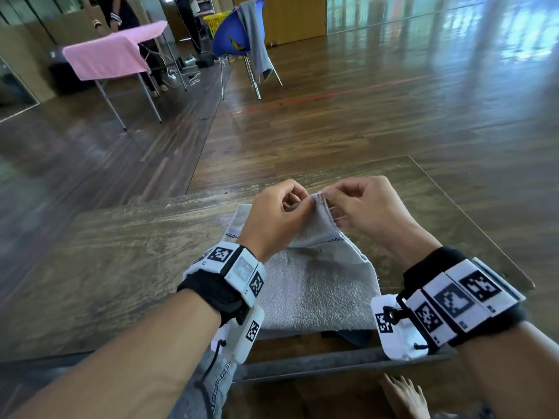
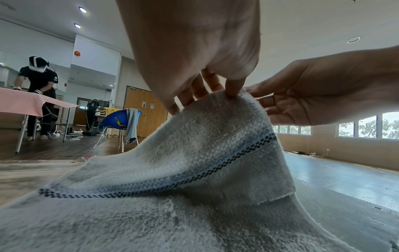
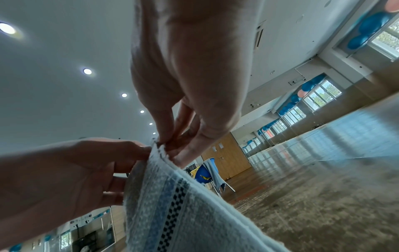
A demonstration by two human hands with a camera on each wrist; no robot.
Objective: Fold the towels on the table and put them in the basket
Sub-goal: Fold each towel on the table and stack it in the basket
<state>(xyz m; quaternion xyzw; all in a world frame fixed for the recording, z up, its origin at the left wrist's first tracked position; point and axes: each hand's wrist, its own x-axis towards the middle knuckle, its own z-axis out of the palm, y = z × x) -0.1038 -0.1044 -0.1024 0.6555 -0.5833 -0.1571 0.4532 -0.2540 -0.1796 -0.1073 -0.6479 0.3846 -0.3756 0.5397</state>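
A grey-white towel (image 1: 314, 285) with a blue and black checked stripe (image 2: 194, 177) lies on the wooden table (image 1: 127, 237) in front of me. Its far end is lifted off the table. My left hand (image 1: 281, 213) pinches that raised edge from the left, thumb and fingers on the cloth (image 2: 228, 95). My right hand (image 1: 360, 207) pinches the same edge from the right, right beside the left hand. In the right wrist view the fingertips (image 3: 166, 141) grip the hem of the towel (image 3: 172, 204). The near half of the towel rests flat. No basket near me is in view.
Across the wooden floor stands a blue chair (image 1: 233, 37) with a grey cloth (image 1: 255, 40) draped over it and a yellow basket (image 1: 216, 19) behind. A folding table under a pink cloth (image 1: 112, 52) stands far left, with a person beside it.
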